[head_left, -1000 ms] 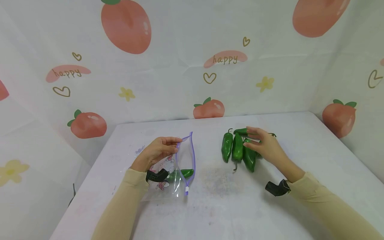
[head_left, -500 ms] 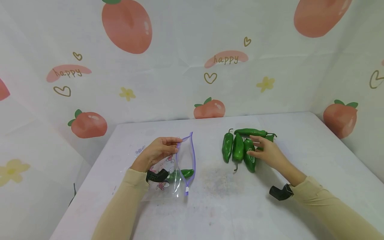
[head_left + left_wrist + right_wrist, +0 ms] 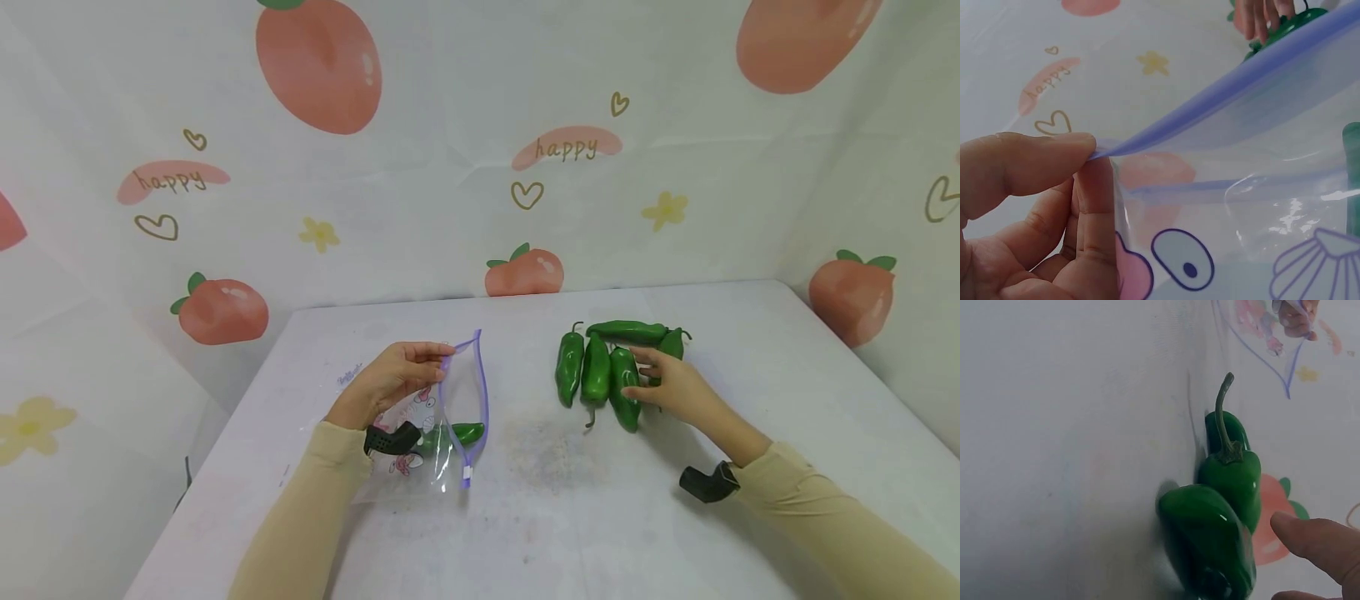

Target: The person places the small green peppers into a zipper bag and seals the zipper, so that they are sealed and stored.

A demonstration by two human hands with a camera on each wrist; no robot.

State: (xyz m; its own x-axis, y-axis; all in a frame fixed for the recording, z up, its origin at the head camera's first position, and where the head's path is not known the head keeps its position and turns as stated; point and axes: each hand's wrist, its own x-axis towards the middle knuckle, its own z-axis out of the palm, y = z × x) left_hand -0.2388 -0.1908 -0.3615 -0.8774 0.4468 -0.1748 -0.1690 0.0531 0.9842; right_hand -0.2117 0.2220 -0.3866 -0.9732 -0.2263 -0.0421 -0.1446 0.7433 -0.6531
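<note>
My left hand [image 3: 393, 379] pinches the purple-edged rim of a clear zip bag [image 3: 485, 396] between thumb and fingers. The bag's mouth gapes to the right, and a green pepper [image 3: 468, 433] lies inside. At the right, my right hand [image 3: 675, 385] hovers with spread fingers over a group of green peppers. Its thumb and fingertips are close to the front pepper [image 3: 626, 404]; contact is unclear. In the right wrist view, the thumb [image 3: 1319, 544] stands apart from the nearest pepper [image 3: 1200, 531]. Part of another pepper [image 3: 670, 342] is hidden behind this hand.
Two peppers stand side by side left of the front one, the outer pepper [image 3: 570, 367] and the middle pepper [image 3: 596, 371]. A further pepper [image 3: 630, 332] lies crosswise behind. All rest on a white table [image 3: 555, 533] against a printed backdrop [image 3: 427, 225].
My right hand has drawn slightly back toward me and to the right from the peppers, with its fingers apart. A pepper at the right of the group has shifted. The left hand holds still.
</note>
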